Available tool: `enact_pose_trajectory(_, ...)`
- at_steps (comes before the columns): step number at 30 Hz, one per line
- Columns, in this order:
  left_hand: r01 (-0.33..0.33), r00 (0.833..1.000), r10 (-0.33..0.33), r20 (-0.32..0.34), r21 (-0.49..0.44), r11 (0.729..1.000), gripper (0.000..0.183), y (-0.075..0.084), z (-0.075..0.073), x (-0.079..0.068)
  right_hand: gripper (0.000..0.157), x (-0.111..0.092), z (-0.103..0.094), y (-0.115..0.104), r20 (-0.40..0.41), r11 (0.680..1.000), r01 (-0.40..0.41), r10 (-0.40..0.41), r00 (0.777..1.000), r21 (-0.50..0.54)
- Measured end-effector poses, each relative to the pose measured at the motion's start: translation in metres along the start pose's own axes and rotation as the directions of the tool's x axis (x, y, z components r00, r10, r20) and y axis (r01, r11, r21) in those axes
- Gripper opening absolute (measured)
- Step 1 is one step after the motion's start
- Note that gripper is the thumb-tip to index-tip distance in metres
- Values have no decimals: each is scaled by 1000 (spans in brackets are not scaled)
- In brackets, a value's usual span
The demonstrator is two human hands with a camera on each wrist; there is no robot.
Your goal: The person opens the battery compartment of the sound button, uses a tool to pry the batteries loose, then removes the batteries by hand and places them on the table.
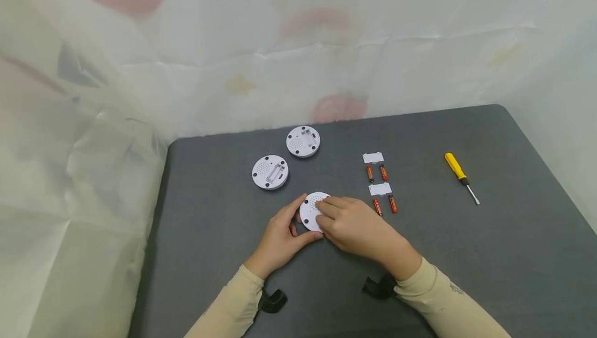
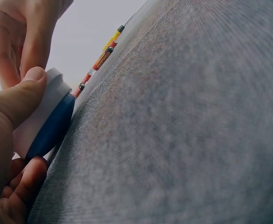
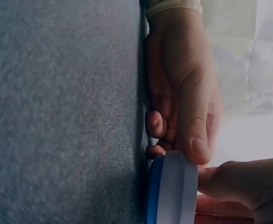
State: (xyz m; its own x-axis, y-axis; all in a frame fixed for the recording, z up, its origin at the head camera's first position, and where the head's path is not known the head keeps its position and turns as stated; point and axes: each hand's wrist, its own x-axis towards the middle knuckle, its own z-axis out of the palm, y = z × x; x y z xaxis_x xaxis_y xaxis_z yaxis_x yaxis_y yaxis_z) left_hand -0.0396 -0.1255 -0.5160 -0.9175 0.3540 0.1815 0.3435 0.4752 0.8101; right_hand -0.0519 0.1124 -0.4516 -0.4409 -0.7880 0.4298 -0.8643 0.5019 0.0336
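Note:
My left hand (image 1: 282, 237) grips a round white battery device (image 1: 309, 213) by its rim, thumb on the near side and fingers round the left. The device has speaker holes and dark round feet on its upper face, and a blue underside (image 2: 55, 128) shows in the left wrist view. Over its right part, my right hand (image 1: 354, 228) bends its fingers down, tips against the white face. Those fingers cover that part of the device, so I cannot tell whether they pinch anything. In the right wrist view, the left thumb (image 3: 197, 144) lies at the device's edge.
Two similar devices, one nearer (image 1: 270, 172) and one farther (image 1: 303, 141), lie face down with bare battery slots. To the right are two white battery covers (image 1: 380, 188) and several red batteries (image 1: 383, 172). Farther right lies a yellow screwdriver (image 1: 456, 168) on the grey table (image 1: 513, 265).

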Motion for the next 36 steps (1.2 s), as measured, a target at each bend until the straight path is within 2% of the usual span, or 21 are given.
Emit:
enact_pose_trajectory(8, 1, 1000, -1, -4, -8, 1000, 92, 3, -3, 0, 13, 4, 0, -4, -15, 1000, 2, -2, 1000, 10)
enact_pose_trajectory(18, -15, 1000, 14, -19, -32, 999, 87, 4, -2, 0, 26, 2, 0, -11, 36, 999, 7, -5, 999, -51)
enact_pose_trajectory(29, -22, 1000, 21, -6, -26, 999, 88, 3, -3, 0, 25, 1, 0, -10, 32, 999, 19, -18, 999, -32)
enact_pose_trajectory(33, -6, 1000, 7, 3, -30, 1000, 89, 3, -3, -1, 15, 0, 0, -9, 18, 1000, 26, -26, 999, -17)
enact_pose_trajectory(36, 2, 1000, -2, -1, -28, 1000, 90, 4, -3, 0, 15, -2, -2, -6, 22, 1000, 23, -23, 1000, -18)
